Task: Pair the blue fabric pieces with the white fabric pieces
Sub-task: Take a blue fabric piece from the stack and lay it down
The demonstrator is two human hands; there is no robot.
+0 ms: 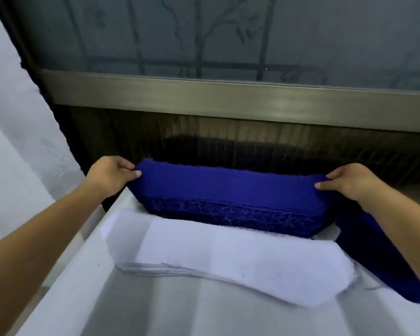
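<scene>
Head view looks down on a white desk [155, 309] pushed up against a dark window frame [228, 95], with frosted window glass [228, 32] above it at 12 o'clock. A stack of blue fabric pieces [228, 190] lies at the far edge of the desk, its frayed, thready edge turned toward the camera. The left hand [112, 175] pinches the top of the stack at its 9 o'clock end, thumb and curled fingers closed on the cloth. The right hand [347, 180] pinches the 3 o'clock end the same way, thumb on the near face. Whether each hand holds one layer or several cannot be told. At 6 o'clock from the blue stack, touching its near edge, lies a flat stack of white fabric pieces [228, 258], curved along its near side, with thin layers showing at the rim. More blue cloth [374, 253] spreads at 4 o'clock, partly under the right forearm. A pale wall [10, 117] fills 9 o'clock.
</scene>
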